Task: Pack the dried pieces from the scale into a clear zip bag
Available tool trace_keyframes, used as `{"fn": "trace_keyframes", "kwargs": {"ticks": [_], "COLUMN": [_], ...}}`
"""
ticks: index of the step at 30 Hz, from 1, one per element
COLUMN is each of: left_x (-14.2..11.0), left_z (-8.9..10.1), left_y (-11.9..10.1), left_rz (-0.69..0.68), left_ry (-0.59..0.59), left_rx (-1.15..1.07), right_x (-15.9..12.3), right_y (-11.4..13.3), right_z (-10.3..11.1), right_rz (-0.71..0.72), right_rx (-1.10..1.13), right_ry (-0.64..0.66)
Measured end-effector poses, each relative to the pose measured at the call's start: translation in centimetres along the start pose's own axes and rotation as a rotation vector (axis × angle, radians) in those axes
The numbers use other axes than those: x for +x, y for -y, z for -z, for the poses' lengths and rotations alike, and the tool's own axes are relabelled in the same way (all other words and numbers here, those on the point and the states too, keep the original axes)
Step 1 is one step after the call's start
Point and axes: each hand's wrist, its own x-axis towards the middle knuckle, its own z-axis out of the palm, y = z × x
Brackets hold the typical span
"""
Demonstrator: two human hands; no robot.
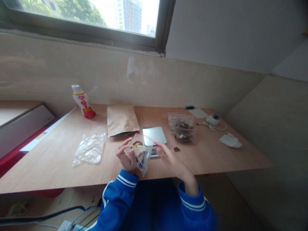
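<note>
My left hand point(128, 158) is closed on the side of a clear zip bag point(143, 163) with a red seal line. Pale and dark dried pieces lie in the bag, and its mouth gapes at the top. At the bag's right upper corner is my right hand point(167, 157), fingers stretched out; whether the fingertips touch the plastic I cannot tell. Behind the bag sits a digital scale point(155, 133), its display partly covered by my right hand and the bag. A small dark brown piece point(176, 149) lies on the table right of the scale.
Filled zip bags point(183, 128) are stacked right of the scale. A kraft pouch point(122, 120), clear empty bags point(90, 149) and a bottle point(83, 102) stand or lie left. Farther right are a dome camera point(213, 119) with cable, a white tissue point(230, 140) and a screwdriver point(190, 107).
</note>
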Motion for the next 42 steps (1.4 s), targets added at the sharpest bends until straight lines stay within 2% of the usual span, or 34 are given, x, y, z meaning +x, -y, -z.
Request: {"fn": "trace_keyframes", "kwargs": {"ticks": [2, 4, 7, 10, 12, 14, 17, 19, 20, 23, 29, 33, 38, 42], "left_x": [0.3, 0.4, 0.3, 0.0, 0.0, 0.2, 0.5, 0.6, 0.6, 0.5, 0.4, 0.4, 0.8, 0.9], "left_z": [0.0, 0.0, -0.3, -0.7, -0.7, -0.6, -0.3, -0.2, -0.1, -0.2, -0.4, -0.9, -1.1, -0.7], "left_y": [-0.4, -1.4, -3.4, -5.5, -6.5, -6.9, -6.9, -6.8, -6.8, -7.3, -8.5, -9.0, -9.1, -8.8], "left_rz": [-0.179, -0.238, -0.200, -0.113, 0.015, 0.251, 0.668, 0.806, 0.822, 0.761, 0.623, 0.593, 0.572, 0.594], "left_ry": [-0.044, -0.035, -0.045, -0.066, -0.135, -0.158, 0.036, 0.117, 0.106, 0.034, -0.009, -0.012, 0.022, -0.007], "left_rx": [0.030, 0.065, 0.092, 0.091, 0.114, 0.074, -0.184, -0.307, -0.322, -0.281, -0.098, -0.038, -0.038, -0.067], "right_x": [0.0, 0.0, -0.3, -1.1, -1.7, -2.1, -2.4, -2.5, -2.6, -2.7, -2.8, -2.6, -2.3, -2.5], "right_y": [0.1, 0.4, 0.9, 0.8, 0.3, -0.3, -1.1, -1.4, -1.5, -1.6, -2.0, -2.3, -2.6, -3.1], "right_z": [-2.0, -3.3, -3.8, -2.9, -2.0, -1.3, -0.6, -0.2, -0.1, 0.5, 0.8, 0.4, 0.6, 0.8], "right_rz": [0.018, 0.057, 0.121, 0.178, 0.212, 0.243, 0.265, 0.255, 0.243, 0.215, 0.196, 0.202, 0.237, 0.209], "right_rx": [0.072, 0.109, 0.201, 0.322, 0.334, 0.317, 0.339, 0.365, 0.367, 0.321, 0.295, 0.362, 0.375, 0.350], "right_ry": [-0.024, -0.107, -0.165, -0.194, -0.261, -0.302, -0.341, -0.369, -0.373, -0.370, -0.434, -0.504, -0.681, -0.679]}}
